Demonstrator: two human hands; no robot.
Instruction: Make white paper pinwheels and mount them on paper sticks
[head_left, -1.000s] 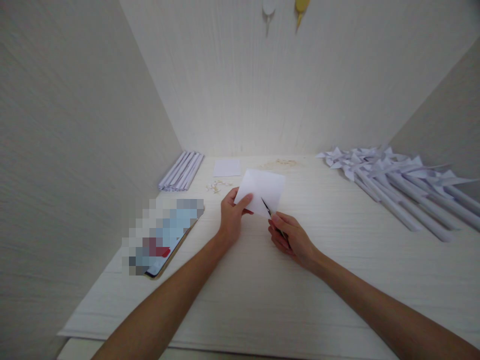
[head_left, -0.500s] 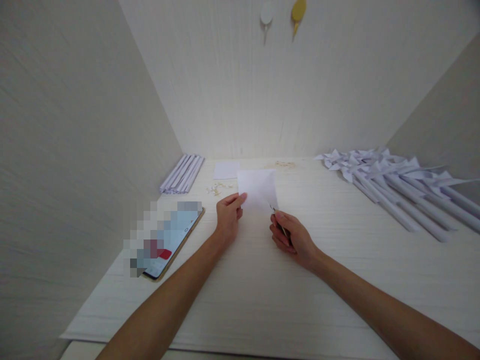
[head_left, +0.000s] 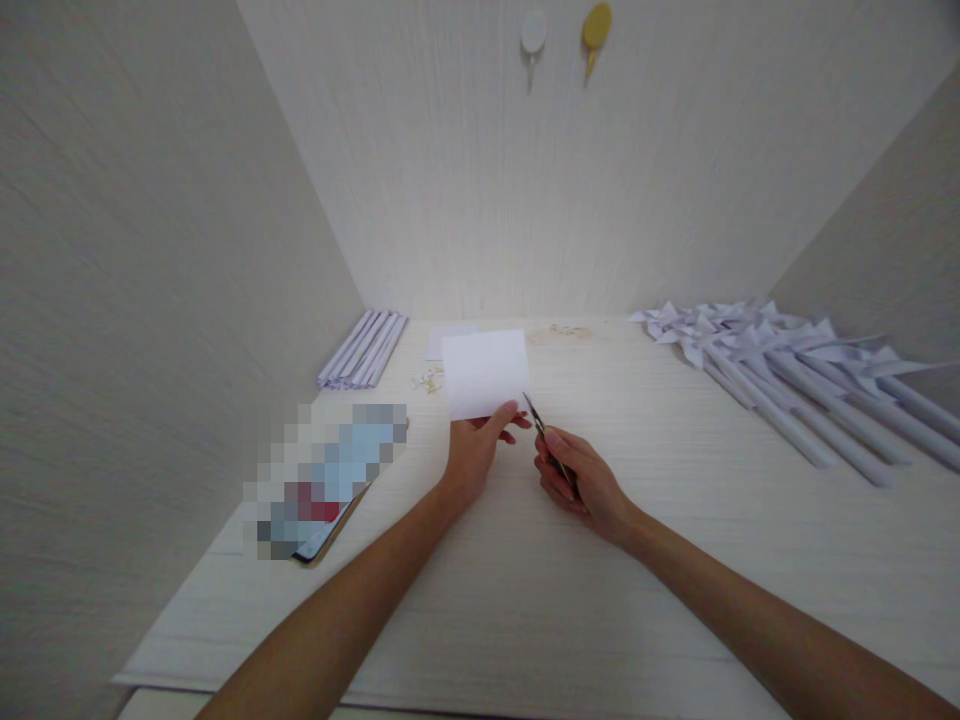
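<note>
Two hands are on this job, and both are committed: my left hand pinches the lower edge of a white paper sheet, thumb and fingers closed on it so it stands up off the desk, while my right hand is wrapped around a small pair of scissors whose dark tip points up toward the sheet's lower right corner. I judge the blades to be close to the paper but cannot tell whether they touch it or whether they are parted. My worry is the grip: I hold the sheet only at the bottom, so it is floppy above my fingers and could bend away from the blades, giving a crooked or torn cut. My left thumb also sits just beside the scissor tip, so a careless snip could nick it. A slip could drop the sheet among the small paper scraps near the back of the desk. The phone lies well to my left, the bundle of rolled paper sticks beyond it, and the finished paper pinwheels are well apart on my right, so a swinging elbow seems unlikely to disturb them.
</note>
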